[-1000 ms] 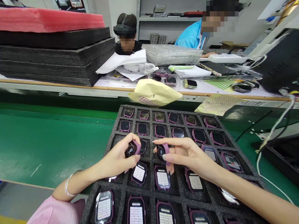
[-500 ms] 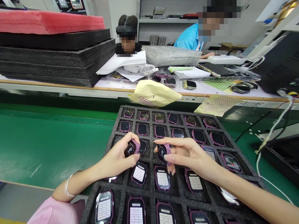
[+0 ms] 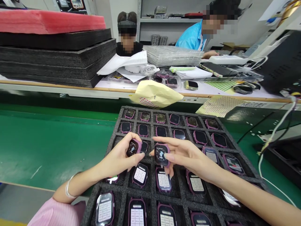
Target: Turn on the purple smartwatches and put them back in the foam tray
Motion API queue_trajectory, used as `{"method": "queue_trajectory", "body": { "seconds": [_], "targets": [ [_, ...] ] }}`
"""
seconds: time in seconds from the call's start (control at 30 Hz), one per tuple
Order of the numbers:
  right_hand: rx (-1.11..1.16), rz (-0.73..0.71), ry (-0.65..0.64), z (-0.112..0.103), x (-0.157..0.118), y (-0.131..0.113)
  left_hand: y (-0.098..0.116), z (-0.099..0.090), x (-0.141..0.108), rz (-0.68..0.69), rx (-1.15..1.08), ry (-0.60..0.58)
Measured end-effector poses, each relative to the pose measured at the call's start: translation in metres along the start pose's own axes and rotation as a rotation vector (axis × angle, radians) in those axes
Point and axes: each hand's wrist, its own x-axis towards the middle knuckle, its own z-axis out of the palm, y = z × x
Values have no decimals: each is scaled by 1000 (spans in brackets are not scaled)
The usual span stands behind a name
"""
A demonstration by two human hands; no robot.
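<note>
My left hand point(image 3: 127, 153) grips a purple-framed watch body point(image 3: 133, 147) between thumb and fingers, its dark screen lit with a small graphic. A second purple watch point(image 3: 161, 154) is in my right hand point(image 3: 181, 153), thumb on its lit screen and the other fingers behind and above it. Both are held over a black foam tray point(image 3: 150, 191) divided into compartments. Several purple watches lie in it; the far rows have dark screens, while many nearer ones, such as this watch point(image 3: 140, 174), show a white grid.
Black foam sheets point(image 3: 94, 62) topped by a pink one point(image 3: 51, 23) stand on the shelf at left. Papers, cables and clear plastic trays point(image 3: 172, 56) lie beyond the foam tray. Two people are behind the shelf. A white cable point(image 3: 270, 141) hangs at right.
The watch in my right hand has turned so its screen faces me more. My left hand has shifted slightly with its watch. The person in blue has moved a little.
</note>
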Motion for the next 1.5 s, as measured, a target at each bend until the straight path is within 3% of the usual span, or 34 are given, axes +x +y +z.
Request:
{"method": "queue_trajectory", "body": {
  "seconds": [0.13,0.3,1.13,1.33,1.5],
  "targets": [
    [30,32,11,-1,4,3,-1,1,5,25,-174,-70],
    [-60,-2,82,-6,6,8,-2,2,6,-24,-338,-58],
    [-220,-11,210,-1,4,3,-2,3,6,-12,-313,-86],
    [-196,-44,198,1,2,-1,-1,4,6,1,-335,-94],
    [-219,-61,83,-2,1,-3,0,4,6,2,-335,-82]
  ]
}}
